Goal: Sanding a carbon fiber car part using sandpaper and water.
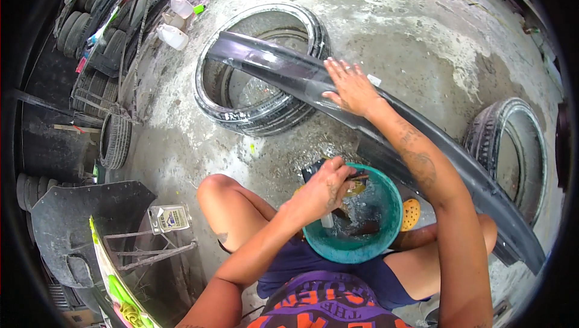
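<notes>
A long dark curved car panel [283, 68] lies across two tyres on the wet concrete floor. My right hand [348, 86] rests flat on it, fingers spread, holding nothing. My left hand [325, 188] is closed around a small dark object at the rim of a teal plastic bowl [386, 231] that holds water and sits between my knees. What the left hand grips is partly hidden by its fingers. A yellow perforated disc [411, 213] lies beside the bowl.
One tyre [260, 114] supports the panel's far end and another tyre [506, 141] sits at the right. White plastic bottles [174, 35] stand at the upper left near stacked tyres [114, 141]. A black fender piece [84, 219] and a clear jar [170, 217] are at the lower left.
</notes>
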A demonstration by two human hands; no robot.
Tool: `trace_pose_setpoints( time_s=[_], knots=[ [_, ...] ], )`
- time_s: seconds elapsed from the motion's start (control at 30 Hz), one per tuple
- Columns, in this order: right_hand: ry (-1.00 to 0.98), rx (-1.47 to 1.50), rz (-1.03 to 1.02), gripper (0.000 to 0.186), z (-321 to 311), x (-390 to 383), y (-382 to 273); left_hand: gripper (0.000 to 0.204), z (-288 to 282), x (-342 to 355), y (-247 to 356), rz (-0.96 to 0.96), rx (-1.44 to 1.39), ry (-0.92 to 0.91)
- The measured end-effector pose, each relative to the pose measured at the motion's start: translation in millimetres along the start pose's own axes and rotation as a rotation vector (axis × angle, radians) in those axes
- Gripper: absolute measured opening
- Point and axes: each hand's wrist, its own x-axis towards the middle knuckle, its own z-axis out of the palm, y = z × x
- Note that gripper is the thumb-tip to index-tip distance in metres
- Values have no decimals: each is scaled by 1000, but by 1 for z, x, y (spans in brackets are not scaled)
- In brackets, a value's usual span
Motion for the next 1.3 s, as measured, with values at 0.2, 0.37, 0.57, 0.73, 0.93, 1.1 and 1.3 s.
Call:
trace_pose_setpoints(
  time_s=[0.2,0.37,0.57,0.73,0.93,1.1,1.3],
  knots=[
    [19,-4,-6,95,23,56,-28,27,-114,75,-6,112,257,205],
    [45,-29,77,98,-1,-8,-9,28,-137,86,-29,57,276,249],
    [-297,479,275,77,-67,-92,67,27,-80,47,-23,17,8,114],
    [-685,791,396,66,-85,-106,106,28,11,5,-24,-15,-138,-53],
    [-503,619,291,62,-83,-122,80,24,125,-18,-54,-238,169,-471],
    [-376,496,284,61,-78,-145,40,23,173,-21,-66,-380,151,-554],
    [-295,364,307,61,-53,-171,12,25,85,-48,-32,-46,83,-63]
  ],
)
